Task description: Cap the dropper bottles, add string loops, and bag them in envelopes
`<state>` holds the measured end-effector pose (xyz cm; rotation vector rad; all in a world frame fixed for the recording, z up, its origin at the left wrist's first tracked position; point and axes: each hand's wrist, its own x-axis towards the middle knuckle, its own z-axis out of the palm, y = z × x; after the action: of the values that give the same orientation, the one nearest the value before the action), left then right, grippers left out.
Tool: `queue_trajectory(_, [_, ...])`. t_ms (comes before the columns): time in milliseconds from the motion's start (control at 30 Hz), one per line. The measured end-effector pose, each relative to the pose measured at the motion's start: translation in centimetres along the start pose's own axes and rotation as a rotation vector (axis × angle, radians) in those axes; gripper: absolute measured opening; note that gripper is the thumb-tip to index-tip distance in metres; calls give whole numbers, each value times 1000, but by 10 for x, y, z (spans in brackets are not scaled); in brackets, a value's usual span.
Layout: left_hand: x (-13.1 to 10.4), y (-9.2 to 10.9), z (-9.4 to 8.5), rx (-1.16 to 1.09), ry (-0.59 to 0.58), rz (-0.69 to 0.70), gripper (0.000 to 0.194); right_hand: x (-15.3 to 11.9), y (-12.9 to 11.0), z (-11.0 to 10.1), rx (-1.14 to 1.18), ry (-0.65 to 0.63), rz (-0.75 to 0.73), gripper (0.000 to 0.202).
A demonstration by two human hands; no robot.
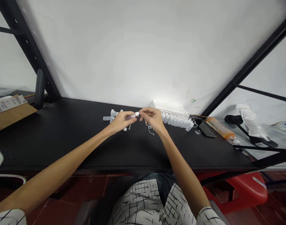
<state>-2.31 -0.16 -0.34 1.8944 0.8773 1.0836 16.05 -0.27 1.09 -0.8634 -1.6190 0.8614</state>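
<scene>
My left hand (121, 122) is closed around a small translucent plastic bottle with a white cap (136, 114), held tilted above the black table. My right hand (154, 118) has its thumb and fingertips pinched together right beside the cap; whatever they hold is too small to make out. Behind and below my left hand lie more loose translucent bottles (107, 118), partly hidden by it. A small white cap (125, 129) lies just under that hand. Thin white cord (150, 128) is curled on the table under my right hand.
Right of my right hand, a row of capped translucent bottles (178, 121) lies before a white box (168, 107). Farther right are a dark phone (206, 129) and an orange-labelled bottle (221, 128). A cardboard box (13, 114) stands left, and a black frame post (39, 89) rises beside it.
</scene>
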Motion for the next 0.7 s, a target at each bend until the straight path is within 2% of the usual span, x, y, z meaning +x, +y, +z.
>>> queue_trajectory(133, [2,-9,-1,70,-5,34,41,-3,-1,1,-60,-13,-32,21])
queue_trajectory(333, [2,-15,0,253,-33,83,49,-5,2,-2,-73,-65,-9,23])
queue_trajectory(533, [0,-16,4,390,-36,135,43,-5,5,-7,0,-125,22,26])
queue_trajectory(700, [-1,-13,3,381,-53,159,41,-7,7,-4,16,-147,-10,27])
